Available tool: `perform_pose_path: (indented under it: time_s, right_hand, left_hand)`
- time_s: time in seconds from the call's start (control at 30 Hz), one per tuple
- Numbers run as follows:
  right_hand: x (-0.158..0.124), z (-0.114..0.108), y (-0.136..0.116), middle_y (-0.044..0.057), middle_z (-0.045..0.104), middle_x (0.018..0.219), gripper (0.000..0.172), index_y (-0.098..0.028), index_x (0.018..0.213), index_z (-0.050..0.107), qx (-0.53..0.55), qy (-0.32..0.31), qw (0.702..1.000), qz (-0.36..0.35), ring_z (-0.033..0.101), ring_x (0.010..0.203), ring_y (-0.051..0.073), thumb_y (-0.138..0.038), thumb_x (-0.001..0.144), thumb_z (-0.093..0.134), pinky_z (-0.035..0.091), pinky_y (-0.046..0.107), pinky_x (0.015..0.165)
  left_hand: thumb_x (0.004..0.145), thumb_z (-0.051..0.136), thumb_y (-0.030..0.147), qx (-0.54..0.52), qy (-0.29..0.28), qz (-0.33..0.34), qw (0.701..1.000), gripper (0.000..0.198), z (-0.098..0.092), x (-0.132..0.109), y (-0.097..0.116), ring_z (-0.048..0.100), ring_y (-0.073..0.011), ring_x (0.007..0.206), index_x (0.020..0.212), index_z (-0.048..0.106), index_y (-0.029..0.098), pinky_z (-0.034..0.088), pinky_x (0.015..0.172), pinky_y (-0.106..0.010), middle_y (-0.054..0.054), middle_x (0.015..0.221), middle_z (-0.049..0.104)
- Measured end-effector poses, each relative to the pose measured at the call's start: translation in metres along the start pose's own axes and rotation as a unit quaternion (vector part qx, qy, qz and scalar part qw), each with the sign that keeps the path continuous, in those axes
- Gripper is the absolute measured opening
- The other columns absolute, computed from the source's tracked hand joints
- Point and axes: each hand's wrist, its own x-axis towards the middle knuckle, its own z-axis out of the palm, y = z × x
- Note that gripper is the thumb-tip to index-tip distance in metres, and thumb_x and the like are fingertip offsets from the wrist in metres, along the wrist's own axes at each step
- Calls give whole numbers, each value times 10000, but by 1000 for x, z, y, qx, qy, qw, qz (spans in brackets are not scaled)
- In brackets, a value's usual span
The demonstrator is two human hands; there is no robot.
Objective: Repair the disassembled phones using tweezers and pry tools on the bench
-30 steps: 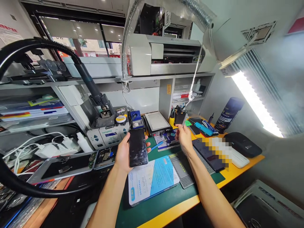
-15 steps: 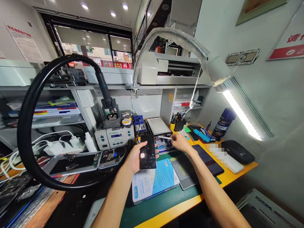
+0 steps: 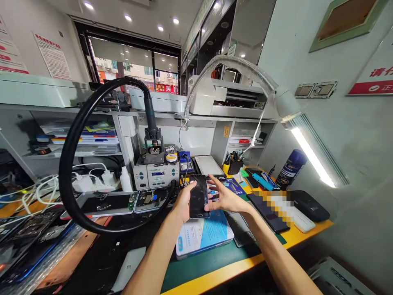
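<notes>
- I'm clamping a black smartphone (image 3: 199, 198) in my left hand (image 3: 183, 201), screen facing me, over the far edge of the blue-and-white package (image 3: 211, 233).
- My right hand (image 3: 227, 198) is hovering beside the phone, fingers loose and apart; I'm not managing to tell whether its thumb is touching the edge.
- Hot-air station (image 3: 157, 175) is sitting beyond that package, off to its left; a perforated grey plate (image 3: 243, 237) is lying just right of it.
- Guessing I'm mid-handling; next move is probably calling for a steady left grip and light right fingertips.
</notes>
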Motion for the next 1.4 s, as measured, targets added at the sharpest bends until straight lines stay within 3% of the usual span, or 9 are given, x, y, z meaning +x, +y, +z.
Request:
perform_pose_path:
  time_s: [0.1,0.3,0.4,0.5,0.7,0.8,0.9,1.17,1.4]
  right_hand:
    - [2,9,-7,128,544,1448,1298,-315,1590,260,77,-20,997,-20,599,1211,267,-319,507,976,570,351,881]
    - [21,5,-16,69,732,1036,537,-182,1186,708,171,28,985,-24,666,841,182,-446,734,832,554,304,744]
    - [30,5,-17,42,717,789,403,-151,905,769,198,53,979,-7,624,664,160,-531,770,782,524,286,632]
    - [40,6,-12,36,667,639,482,-155,733,725,233,86,969,16,604,570,156,-627,823,690,513,287,586]
    - [42,6,-3,89,710,727,563,-162,817,727,296,88,950,38,657,613,188,-705,859,582,548,308,593]
    - [34,11,-3,81,737,883,467,-171,1007,734,311,48,949,18,674,721,185,-577,779,763,563,306,666]
    - [27,18,-4,48,731,1036,636,-225,1181,683,311,32,950,0,668,808,181,-393,619,928,552,276,667]
    - [23,7,3,-22,606,587,448,-154,847,759,302,38,952,42,498,477,104,-599,828,717,424,226,452]
    - [21,-4,4,45,694,696,552,-146,843,760,340,10,938,73,576,556,136,-683,851,633,481,253,542]
  left_hand:
    - [901,620,435,30,-27,22,999,404,0,-2,0,743,-244,707,1115,699,102,572,599,-312,-152,898,776]
    - [872,651,497,89,-37,18,995,434,-5,-4,0,739,-289,646,1042,691,100,576,576,-369,-171,817,767]
    - [884,630,507,105,-34,21,994,455,-5,-4,0,743,-280,665,1076,689,98,583,602,-363,-171,822,769]
    - [895,604,525,118,-35,20,992,502,-2,-7,2,736,-269,642,1097,699,75,575,591,-350,-182,825,767]
    - [914,572,524,124,-23,42,991,531,5,-15,10,743,-278,690,1144,698,62,583,623,-359,-188,850,768]
    - [923,563,511,122,0,55,991,508,5,-13,10,734,-258,653,1167,691,85,584,614,-353,-162,836,772]
    - [927,529,566,122,15,33,992,551,6,-8,5,722,-251,609,1171,690,99,576,578,-348,-149,799,767]
    - [914,534,619,172,1,18,985,598,11,-2,-9,718,-261,603,1153,708,99,581,554,-349,-144,788,767]
    - [938,540,546,140,5,11,990,518,13,1,-13,747,-304,792,1195,702,127,621,673,-418,-144,950,772]
